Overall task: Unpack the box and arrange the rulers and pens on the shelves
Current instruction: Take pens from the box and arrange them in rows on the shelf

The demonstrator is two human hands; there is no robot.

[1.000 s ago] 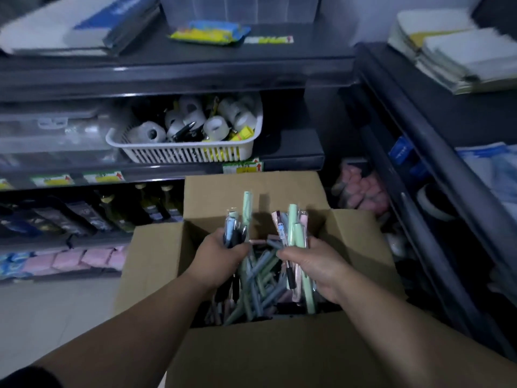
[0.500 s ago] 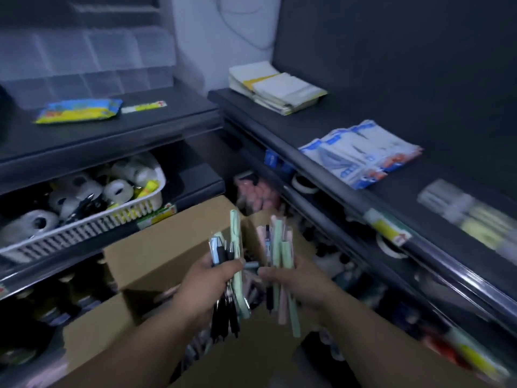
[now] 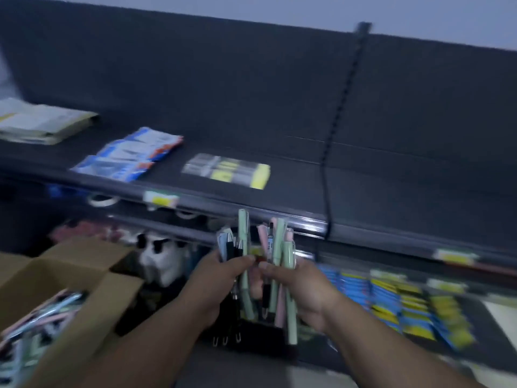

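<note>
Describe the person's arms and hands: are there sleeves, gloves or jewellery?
The left hand and the right hand are bare: no gloves, no rings visible. Both forearms are bare too; no sleeve, watch or bracelet is in view.

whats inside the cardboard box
A blurred heap of pastel and dark pens shows inside the cardboard box. Its wall hides the rest, so what lies deeper cannot be seen.
</note>
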